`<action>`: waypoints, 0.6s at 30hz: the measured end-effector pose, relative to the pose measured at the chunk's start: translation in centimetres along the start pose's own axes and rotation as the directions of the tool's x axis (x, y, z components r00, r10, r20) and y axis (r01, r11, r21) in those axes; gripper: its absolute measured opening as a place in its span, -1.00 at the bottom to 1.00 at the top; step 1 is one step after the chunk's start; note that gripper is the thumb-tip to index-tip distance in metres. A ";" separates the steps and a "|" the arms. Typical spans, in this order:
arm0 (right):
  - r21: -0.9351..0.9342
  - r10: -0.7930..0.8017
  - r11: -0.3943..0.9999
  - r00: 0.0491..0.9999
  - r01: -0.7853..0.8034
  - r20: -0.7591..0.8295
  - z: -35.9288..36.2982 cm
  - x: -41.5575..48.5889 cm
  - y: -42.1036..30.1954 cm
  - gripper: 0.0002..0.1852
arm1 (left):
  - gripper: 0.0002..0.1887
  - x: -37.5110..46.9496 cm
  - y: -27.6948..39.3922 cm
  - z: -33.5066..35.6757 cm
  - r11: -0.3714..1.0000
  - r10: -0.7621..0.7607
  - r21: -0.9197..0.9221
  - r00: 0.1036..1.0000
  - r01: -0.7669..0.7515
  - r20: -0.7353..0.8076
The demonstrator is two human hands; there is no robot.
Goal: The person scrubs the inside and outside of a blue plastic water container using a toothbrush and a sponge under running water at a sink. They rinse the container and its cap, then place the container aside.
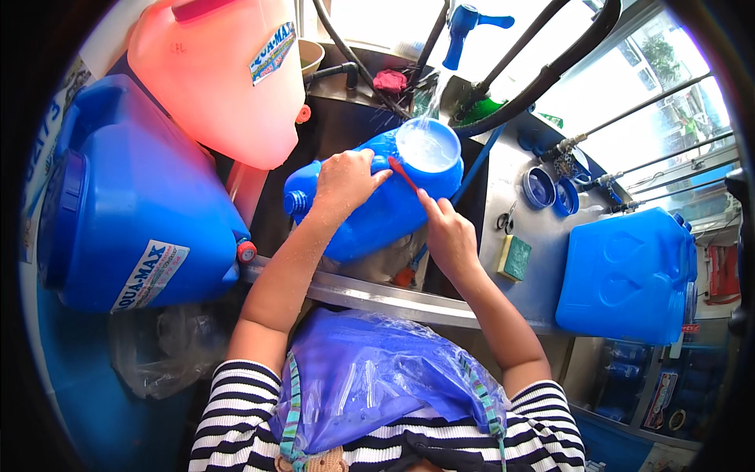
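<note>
A blue plastic water jug [377, 218] lies tilted in the metal sink, its wide round mouth [428, 146] facing up. Water runs from a tap with a blue handle [462, 35] into that mouth and splashes. My left hand [348, 183] grips the jug's handle near the mouth. In my right hand [447, 236] is a slim red brush [404, 174], probably a toothbrush, its head against the jug beside the handle, near the rim. The jug's smaller threaded spout [296, 202] points left, below my left hand.
Another blue jug [147, 212] and a pale pinkish jug [218, 76] stand at left. On the steel counter [531, 259] at right are a sponge [514, 258], scissors [506, 219], blue caps [538, 187] and a blue jug [622, 277]. Black hoses [540, 76] arch above the sink.
</note>
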State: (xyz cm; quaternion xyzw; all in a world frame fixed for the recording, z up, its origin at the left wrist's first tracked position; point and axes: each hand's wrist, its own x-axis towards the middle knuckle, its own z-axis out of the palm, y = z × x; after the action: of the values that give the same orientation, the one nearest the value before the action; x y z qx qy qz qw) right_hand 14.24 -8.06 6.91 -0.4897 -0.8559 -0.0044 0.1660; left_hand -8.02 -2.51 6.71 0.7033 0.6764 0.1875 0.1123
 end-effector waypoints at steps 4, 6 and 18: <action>0.104 0.023 0.994 0.999 -0.020 -0.027 1.7 -0.1 1.8 -0.50 | -0.50 0.2 -2.2 0.0 0.998 -0.056 -0.035 0.998 0.054 -0.038; 0.280 0.069 0.960 0.986 -0.024 -0.154 2.6 -1.0 3.0 -0.55 | -0.50 0.1 -4.5 0.1 0.990 -0.128 -0.074 0.990 0.124 -0.060; 0.815 0.454 0.421 0.870 -0.398 0.191 2.9 2.5 1.7 -0.73 | -0.51 -0.9 -6.2 -0.3 0.995 -0.068 -0.082 0.992 0.060 -0.102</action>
State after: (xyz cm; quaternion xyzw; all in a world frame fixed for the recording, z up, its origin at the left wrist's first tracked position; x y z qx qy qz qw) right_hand 13.70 -4.54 4.66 -0.5500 -0.5943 0.4304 0.3987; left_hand -13.84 -3.02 4.35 0.6655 0.6956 0.2470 0.1106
